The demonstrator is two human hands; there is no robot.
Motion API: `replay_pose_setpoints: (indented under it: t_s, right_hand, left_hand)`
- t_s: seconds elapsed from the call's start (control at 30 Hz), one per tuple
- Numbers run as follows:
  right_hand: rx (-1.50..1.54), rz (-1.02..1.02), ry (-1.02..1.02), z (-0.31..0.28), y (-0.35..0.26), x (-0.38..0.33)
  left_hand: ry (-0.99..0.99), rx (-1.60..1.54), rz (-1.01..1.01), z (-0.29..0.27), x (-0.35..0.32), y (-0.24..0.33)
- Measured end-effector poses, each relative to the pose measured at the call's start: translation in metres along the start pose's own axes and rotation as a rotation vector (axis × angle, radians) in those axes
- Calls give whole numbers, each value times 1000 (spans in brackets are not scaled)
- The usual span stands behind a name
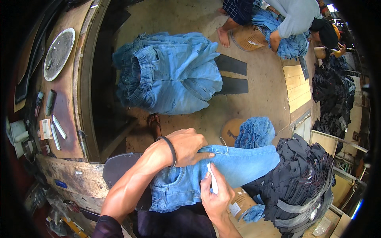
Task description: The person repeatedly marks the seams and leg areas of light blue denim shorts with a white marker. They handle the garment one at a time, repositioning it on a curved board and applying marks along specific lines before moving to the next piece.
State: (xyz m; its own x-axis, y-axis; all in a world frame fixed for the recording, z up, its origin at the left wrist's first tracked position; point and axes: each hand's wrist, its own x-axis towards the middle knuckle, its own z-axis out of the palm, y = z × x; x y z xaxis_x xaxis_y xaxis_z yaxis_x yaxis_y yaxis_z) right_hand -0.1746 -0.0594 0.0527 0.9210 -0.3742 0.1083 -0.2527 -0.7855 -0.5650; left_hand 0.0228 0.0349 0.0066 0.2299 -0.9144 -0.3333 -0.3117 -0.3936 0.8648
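A pair of light blue jeans (246, 164) lies across in front of me, over a dark rounded board (115, 168). My left hand (184, 146), with a black band at its wrist, is closed on the upper edge of the denim. A loose pale thread (225, 146) curls up from that edge, just right of the fingers. In my right hand (216, 198) is a slim white tool (214, 183), gripped between thumb and fingers. Its tip points at the cloth just below my left fingers; its exact kind is not plain.
More jeans (174, 75) are stacked ahead on dark boards. A bundle of black cloth pieces (299, 178) and rolled denim (256, 133) stand at right. The wooden bench (67, 135) at left carries a round tray (59, 53) and white sticks (59, 127). Another person (293, 18) handles denim at upper right.
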Motion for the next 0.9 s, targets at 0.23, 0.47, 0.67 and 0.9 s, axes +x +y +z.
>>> replay_pose_setpoints:
  t_s: [0.23, 0.47, 0.67, 0.9]
  right_hand:
    - [-6, 61, -31, -4, 0, -1]
    - [13, 56, -53, -5, 2, -1]
    - [22, 92, -85, -8, 0, 0]
    - [25, 113, -90, -9, -2, 2]
  left_hand:
    - [8, -7, -1, 3, 0, -1]
    - [5, 5, -24, 2, 1, -1]
    - [8, 24, -17, 3, 2, -1]
    - [23, 37, -2, 2, 1, -1]
